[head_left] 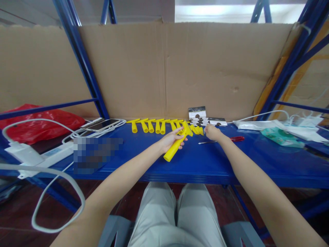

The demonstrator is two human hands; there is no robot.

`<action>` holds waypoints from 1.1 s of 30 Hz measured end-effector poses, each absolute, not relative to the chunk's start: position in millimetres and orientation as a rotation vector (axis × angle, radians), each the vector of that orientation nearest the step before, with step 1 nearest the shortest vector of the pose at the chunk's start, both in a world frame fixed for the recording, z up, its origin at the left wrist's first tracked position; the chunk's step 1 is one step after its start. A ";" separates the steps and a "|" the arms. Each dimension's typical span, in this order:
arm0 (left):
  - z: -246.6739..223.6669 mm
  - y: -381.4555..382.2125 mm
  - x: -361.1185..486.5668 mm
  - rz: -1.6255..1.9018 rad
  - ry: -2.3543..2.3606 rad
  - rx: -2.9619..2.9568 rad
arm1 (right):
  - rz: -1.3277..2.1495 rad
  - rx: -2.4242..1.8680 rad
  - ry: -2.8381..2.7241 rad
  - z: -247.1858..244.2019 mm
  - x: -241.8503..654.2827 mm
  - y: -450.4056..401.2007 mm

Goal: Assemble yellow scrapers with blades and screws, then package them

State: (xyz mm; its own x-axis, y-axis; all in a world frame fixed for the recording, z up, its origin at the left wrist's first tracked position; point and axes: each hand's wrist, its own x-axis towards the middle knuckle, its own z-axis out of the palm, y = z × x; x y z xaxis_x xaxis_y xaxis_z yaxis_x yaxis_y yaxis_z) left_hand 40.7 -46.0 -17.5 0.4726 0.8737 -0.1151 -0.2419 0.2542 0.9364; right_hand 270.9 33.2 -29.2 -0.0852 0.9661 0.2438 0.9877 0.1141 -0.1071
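My left hand (172, 140) is wrapped round a yellow tool with a tubular handle (172, 149), its open handle end pointing down toward me and its flat head up to the right. My right hand (211, 132) is closed beside a small group of yellow pieces (197, 130); what its fingers hold, if anything, is hidden. Several more yellow tools (151, 126) stand in a row along the back of the blue table. Just below my right hand lies a screwdriver with a red handle (237, 139).
Black and white packets (200, 121) are stacked against the cardboard wall (128, 68). On the left are a red bag (48, 123), a power strip (58, 152) and white cables. A green packet (282, 137) and white papers lie on the right of the blue table (190, 171).
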 end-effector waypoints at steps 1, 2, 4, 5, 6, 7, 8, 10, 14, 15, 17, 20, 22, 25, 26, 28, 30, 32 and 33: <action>-17.4 -46.1 40.9 0.859 0.745 1.047 | -0.127 -1.848 -2.120 -29.8 271.5 35.6; -17.4 -46.2 41.1 0.859 0.745 1.052 | -0.126 -1.750 -2.099 -30.6 271.7 38.2; -17.9 -45.9 41.3 0.859 0.743 1.059 | -0.100 -1.521 -2.067 -32.1 269.4 42.1; -18.5 -45.4 41.2 0.859 0.739 1.060 | -0.075 -1.398 -2.056 -32.5 266.7 42.8; -19.3 -44.6 40.9 0.856 0.732 1.061 | -0.043 -1.275 -2.054 -32.5 263.0 42.3; -20.3 -43.6 40.4 0.853 0.724 1.062 | -0.007 -1.154 -2.060 -32.0 258.5 40.6; -21.4 -42.4 39.7 0.849 0.713 1.063 | 0.027 -1.042 -2.074 -31.2 253.4 37.8; -23.7 -39.7 37.9 0.837 0.684 1.069 | 0.080 -0.870 -2.114 -29.0 243.1 30.5; -27.4 -35.5 34.4 0.810 0.629 1.081 | 0.124 -0.738 -2.140 -26.5 230.0 19.3; -28.1 -34.9 33.9 0.805 0.621 1.082 | 0.133 -0.736 -2.132 -26.5 228.9 18.2; -29.3 -33.9 33.2 0.795 0.611 1.085 | 0.158 -0.741 -2.117 -26.6 228.8 17.5; -30.0 -33.9 33.2 0.785 0.608 1.089 | 0.192 -0.735 -2.126 -26.3 230.1 17.1; -29.0 -35.4 34.2 0.782 0.619 1.086 | 0.208 -0.730 -2.139 -25.6 230.1 15.9; -25.7 -39.5 36.8 0.796 0.667 1.087 | 0.219 -0.728 -2.140 -24.9 228.6 13.8; -24.5 -41.0 37.8 0.802 0.686 1.091 | 0.221 -0.732 -2.136 -24.9 227.9 13.2; -22.8 -43.2 39.3 0.811 0.717 1.098 | 0.222 -0.743 -2.129 -25.2 226.7 12.6; -22.1 -43.9 39.9 0.810 0.729 1.103 | 0.225 -0.757 -2.116 -25.9 225.7 12.7; -22.4 -43.4 39.6 0.808 0.727 1.105 | 0.232 -0.771 -2.096 -26.8 225.3 13.4; -22.6 -43.0 39.3 0.805 0.724 1.108 | 0.236 -0.777 -2.085 -27.2 225.2 13.8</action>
State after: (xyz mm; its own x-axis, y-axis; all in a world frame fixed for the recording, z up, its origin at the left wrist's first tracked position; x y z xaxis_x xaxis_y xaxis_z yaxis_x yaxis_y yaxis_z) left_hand 39.3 -43.0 -22.6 0.5218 0.8467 -0.1036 -0.1929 0.2355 0.9525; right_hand 225.2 13.8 -27.2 -0.4234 0.6066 0.6729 0.4409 0.7868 -0.4319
